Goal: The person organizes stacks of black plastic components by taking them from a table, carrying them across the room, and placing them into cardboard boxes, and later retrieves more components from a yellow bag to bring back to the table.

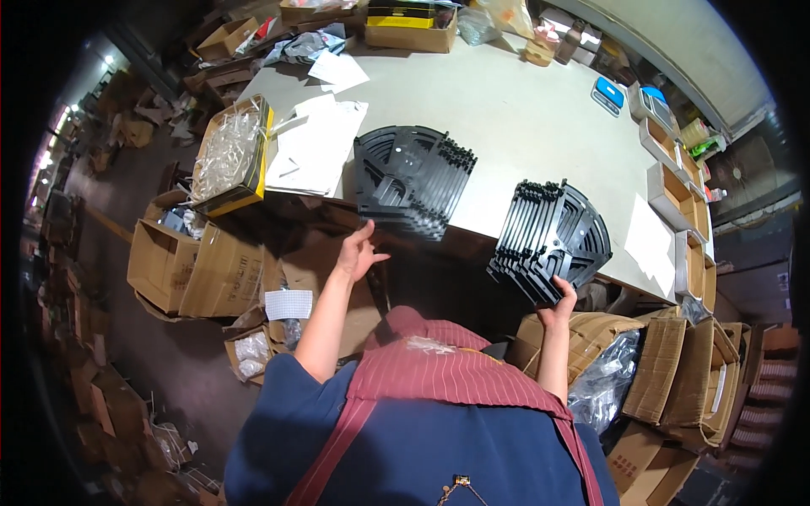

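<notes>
Two stacks of black reels at the table edge

My left hand point(359, 250) hangs open, fingers spread, just below the left reel stack point(411, 179). My right hand point(558, 305), arm raised, grips the right reel stack point(553, 239) from beneath. Both stacks stand on edge, fanned along the grey table point(523, 118).

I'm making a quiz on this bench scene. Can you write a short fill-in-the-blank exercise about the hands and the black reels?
1. The right hand grips the stack of black reels at the table's ____ edge.
2. The left hand is open, just below the ____ stack of reels.
3. The box of clear plastic parts sits at the table's ____ end.

Missing words: near; left; left
</notes>
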`<action>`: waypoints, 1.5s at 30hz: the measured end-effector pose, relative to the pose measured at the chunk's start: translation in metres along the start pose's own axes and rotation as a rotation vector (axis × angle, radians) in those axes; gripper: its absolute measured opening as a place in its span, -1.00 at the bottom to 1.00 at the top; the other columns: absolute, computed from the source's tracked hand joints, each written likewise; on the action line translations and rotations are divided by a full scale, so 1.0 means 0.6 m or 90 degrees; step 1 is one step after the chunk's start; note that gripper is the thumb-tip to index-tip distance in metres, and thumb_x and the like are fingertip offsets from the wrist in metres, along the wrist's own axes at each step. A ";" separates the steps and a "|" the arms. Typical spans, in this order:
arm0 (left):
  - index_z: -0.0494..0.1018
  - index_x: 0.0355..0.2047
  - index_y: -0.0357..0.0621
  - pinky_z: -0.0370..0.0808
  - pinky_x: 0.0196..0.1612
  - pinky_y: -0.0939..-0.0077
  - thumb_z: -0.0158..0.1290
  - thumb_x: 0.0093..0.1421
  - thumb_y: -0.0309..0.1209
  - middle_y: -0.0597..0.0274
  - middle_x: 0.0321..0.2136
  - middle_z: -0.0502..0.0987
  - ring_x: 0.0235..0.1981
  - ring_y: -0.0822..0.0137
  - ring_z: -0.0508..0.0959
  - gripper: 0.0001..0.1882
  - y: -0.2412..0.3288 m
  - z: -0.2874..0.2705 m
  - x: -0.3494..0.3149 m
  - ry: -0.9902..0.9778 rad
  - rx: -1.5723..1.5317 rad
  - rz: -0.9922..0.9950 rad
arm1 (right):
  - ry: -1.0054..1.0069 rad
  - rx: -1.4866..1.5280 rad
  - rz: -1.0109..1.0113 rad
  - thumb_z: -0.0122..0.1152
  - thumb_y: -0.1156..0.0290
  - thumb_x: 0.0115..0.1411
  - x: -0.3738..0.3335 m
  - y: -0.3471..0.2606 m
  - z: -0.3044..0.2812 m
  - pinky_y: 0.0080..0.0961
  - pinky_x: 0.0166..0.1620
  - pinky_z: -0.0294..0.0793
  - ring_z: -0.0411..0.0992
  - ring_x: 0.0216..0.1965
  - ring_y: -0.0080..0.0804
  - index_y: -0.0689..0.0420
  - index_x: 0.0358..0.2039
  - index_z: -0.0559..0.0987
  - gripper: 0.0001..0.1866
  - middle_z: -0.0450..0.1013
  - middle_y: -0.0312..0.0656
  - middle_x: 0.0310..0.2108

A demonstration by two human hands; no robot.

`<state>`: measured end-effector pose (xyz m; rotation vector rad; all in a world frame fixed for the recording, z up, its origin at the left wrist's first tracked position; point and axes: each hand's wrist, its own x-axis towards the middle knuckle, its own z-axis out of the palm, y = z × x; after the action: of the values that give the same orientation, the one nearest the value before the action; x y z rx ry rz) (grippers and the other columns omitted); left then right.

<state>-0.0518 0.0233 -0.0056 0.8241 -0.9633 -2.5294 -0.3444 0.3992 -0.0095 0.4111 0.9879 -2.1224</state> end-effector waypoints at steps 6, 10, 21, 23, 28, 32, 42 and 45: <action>0.28 0.21 -0.21 0.44 0.11 0.01 0.09 0.12 0.28 0.04 0.08 0.48 0.09 0.12 0.50 -0.10 0.004 0.078 0.059 0.059 -0.009 0.032 | -0.019 0.025 -0.034 0.13 0.36 0.15 0.002 0.014 0.007 -0.11 0.03 0.52 0.54 -0.15 -0.01 0.24 -0.22 0.57 -0.75 0.57 0.00 -0.17; 0.43 0.08 -0.02 0.38 0.06 0.22 0.12 0.08 0.16 0.24 -0.04 0.56 0.01 0.27 0.51 -0.31 0.003 0.101 0.056 0.078 -0.019 0.014 | -0.010 0.054 -0.080 0.13 0.37 0.16 -0.004 0.019 0.011 -0.14 0.03 0.52 0.54 -0.14 -0.02 0.25 -0.18 0.55 -0.73 0.56 0.01 -0.17; 0.41 0.10 -0.14 0.41 0.16 0.26 0.11 0.01 -0.29 0.24 0.04 0.51 0.06 0.19 0.49 -0.41 -0.025 0.031 0.003 0.172 -0.092 0.142 | 0.124 0.038 -0.075 0.23 0.40 -0.10 -0.087 0.127 0.057 -0.21 0.01 0.52 0.55 -0.24 -0.03 0.35 -0.29 0.59 -0.65 0.58 0.03 -0.29; 0.41 0.10 -0.18 0.41 0.17 0.25 0.10 -0.03 -0.30 0.20 0.03 0.52 0.04 0.18 0.50 -0.38 -0.034 -0.030 0.014 0.177 -0.084 0.122 | 0.138 0.052 -0.066 0.22 0.40 -0.13 -0.094 0.178 0.030 -0.23 0.04 0.50 0.56 -0.22 -0.04 0.39 -0.31 0.59 -0.63 0.58 0.06 -0.27; 0.41 0.10 -0.21 0.41 0.16 0.26 0.10 -0.10 -0.27 0.17 0.02 0.52 0.03 0.15 0.51 -0.32 -0.024 -0.064 -0.001 0.169 -0.043 0.110 | 0.091 0.111 -0.046 0.19 0.49 -0.10 -0.172 0.234 0.070 -0.28 -0.02 0.52 0.56 -0.26 -0.11 0.42 -0.32 0.60 -0.69 0.58 0.03 -0.31; 0.40 0.15 -0.15 0.39 0.17 0.23 0.08 -0.11 -0.21 0.18 0.06 0.50 0.06 0.13 0.48 -0.27 -0.012 -0.062 -0.040 0.077 -0.024 0.102 | 0.110 0.102 -0.152 0.22 0.57 -0.16 -0.270 0.264 0.052 -0.35 -0.06 0.55 0.57 -0.31 -0.22 0.35 -0.27 0.60 -0.66 0.58 -0.06 -0.35; 0.34 0.21 -0.15 0.46 0.09 0.00 0.04 -0.05 0.04 -0.05 0.14 0.44 0.05 -0.08 0.49 -0.17 -0.051 0.038 -0.197 -0.351 -0.069 -0.047 | 0.086 0.183 -0.472 0.15 0.58 -0.38 -0.766 0.401 -0.017 -0.18 0.25 0.33 0.41 0.11 0.00 0.36 0.20 0.37 -0.08 0.44 0.05 0.10; 0.42 0.16 -0.15 0.45 0.10 -0.03 -0.02 -0.02 0.10 -0.01 0.08 0.49 0.06 -0.06 0.49 -0.20 -0.097 0.106 -0.342 -0.429 -0.076 -0.095 | 0.171 0.222 -0.555 0.13 0.60 -0.38 -0.938 0.546 -0.082 -0.19 0.24 0.35 0.42 0.10 -0.03 0.38 0.18 0.38 -0.10 0.44 0.04 0.11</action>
<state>0.0658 0.1938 0.0759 -0.0190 -0.9338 -3.0256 0.2748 0.5760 0.1001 0.4999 1.0612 -3.1159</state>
